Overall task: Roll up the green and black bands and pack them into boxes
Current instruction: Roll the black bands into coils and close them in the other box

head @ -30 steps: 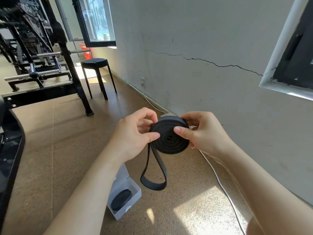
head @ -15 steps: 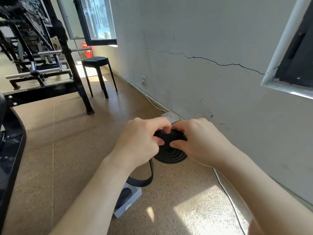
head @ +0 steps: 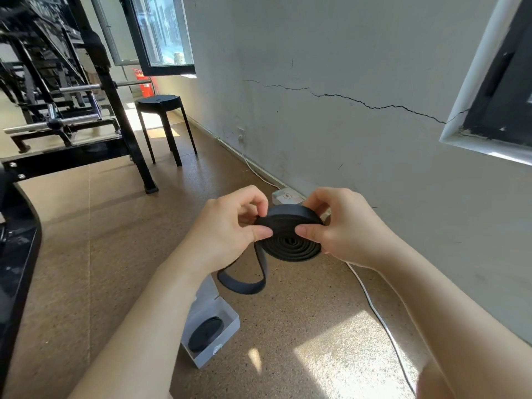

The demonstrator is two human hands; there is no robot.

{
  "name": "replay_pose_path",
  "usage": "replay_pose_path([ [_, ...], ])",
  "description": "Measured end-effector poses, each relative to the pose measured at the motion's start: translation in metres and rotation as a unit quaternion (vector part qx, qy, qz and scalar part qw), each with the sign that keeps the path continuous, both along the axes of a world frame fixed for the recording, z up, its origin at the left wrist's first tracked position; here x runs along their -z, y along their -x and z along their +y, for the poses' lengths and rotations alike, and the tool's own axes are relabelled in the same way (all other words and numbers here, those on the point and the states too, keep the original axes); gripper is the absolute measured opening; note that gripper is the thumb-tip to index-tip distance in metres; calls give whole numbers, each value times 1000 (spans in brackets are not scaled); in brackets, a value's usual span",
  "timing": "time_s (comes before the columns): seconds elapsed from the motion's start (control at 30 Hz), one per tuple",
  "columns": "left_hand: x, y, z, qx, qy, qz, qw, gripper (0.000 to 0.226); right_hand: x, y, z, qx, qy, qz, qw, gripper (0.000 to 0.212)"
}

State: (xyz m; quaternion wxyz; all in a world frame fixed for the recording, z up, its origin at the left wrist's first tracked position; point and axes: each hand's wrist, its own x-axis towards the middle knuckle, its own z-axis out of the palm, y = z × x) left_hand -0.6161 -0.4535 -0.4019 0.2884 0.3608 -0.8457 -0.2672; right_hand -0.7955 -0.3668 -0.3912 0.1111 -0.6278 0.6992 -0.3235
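Two hands on one coil here. The left hand (head: 227,234) pinches the black band (head: 290,246) at the coil's 9 o'clock, thumb on the near face and fingers (head: 250,197) curled over the top rim. The right hand (head: 348,234) grips it the same way at 3 o'clock. The coil hangs in the air between them, well above the floor (head: 288,326), with its flat spiral face tilted toward the camera.

Most of the band is wound. A short loose tail (head: 244,285) drops off the coil's edge at about 7 o'clock, on the left hand's side, and loops free below.

That's the relation to watch: the tail feeds in from the lower left. By my reading the left hand is the nearer one to guide it on, while the right turns the coil.

Packing comes after. Down on the floor, at 7 o'clock from the coil, sits an open white box (head: 223,344) already carrying another rolled band (head: 205,334), black too. What looks like a second small white box (head: 283,197) lies by the wall at 12 o'clock, just beyond the hands. No green band is in view.
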Motion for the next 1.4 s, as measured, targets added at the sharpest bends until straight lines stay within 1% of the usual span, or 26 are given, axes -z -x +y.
replay_pose_path([
  [0.13,0,-1,0,-10,-5,31,999,32,7,3,-4,-11,-5,-152,988,19],
  [0.2,-1,-1,1,-18,6,40,999,33,9,1,-4,-19,-19,-184,983,17],
  [0.27,0,-2,1,-23,23,25,999,33,9,0,-4,-30,-41,-187,981,17],
  [0.3,0,-2,1,-23,36,9,999,32,8,-1,-3,-37,-51,-170,983,17],
  [0.33,1,-2,2,-20,52,-9,998,30,6,-1,-1,-41,-57,-124,990,19],
  [0.4,2,0,3,-6,79,-45,996,30,7,-3,1,-35,-39,22,998,30],
  [0.43,2,2,4,2,90,-60,994,30,6,-6,3,-32,-21,68,997,33],
  [0.53,2,6,8,16,127,-81,989,31,5,-17,1,-33,-11,116,993,26],
  [0.6,2,8,10,14,129,-65,989,28,6,-18,-1,-10,-4,144,990,23],
  [0.63,2,8,11,9,111,-43,993,26,5,-17,-1,0,3,143,990,22],
  [0.7,2,8,9,-3,65,8,998,22,4,-13,-1,15,15,115,993,19],
  [0.77,1,6,7,-10,31,36,999,22,4,-12,-1,18,16,79,997,17],
  [0.87,0,4,4,-10,4,17,1000,23,7,-10,-4,14,12,42,999,21],
  [0.97,0,2,2,-3,2,-2,1000,27,8,-7,-6,7,8,-16,1000,24],
  [1.07,0,1,3,-7,13,-1,1000,27,10,-5,-6,-5,0,-93,996,17],
  [1.13,0,0,2,-7,31,-10,999,27,8,-5,-6,-21,-16,-119,993,13],
  [1.17,1,0,2,-5,40,-17,999,28,7,-6,-5,-30,-24,-99,994,13],
  [1.27,3,3,4,1,75,-67,995,28,6,-12,-2,-35,-18,49,998,27],
  [1.33,5,8,7,4,104,-102,989,29,5,-19,-2,-34,-16,101,994,28],
  [1.4,6,12,9,9,111,-105,988,30,5,-23,-2,-21,-24,143,989,25],
])
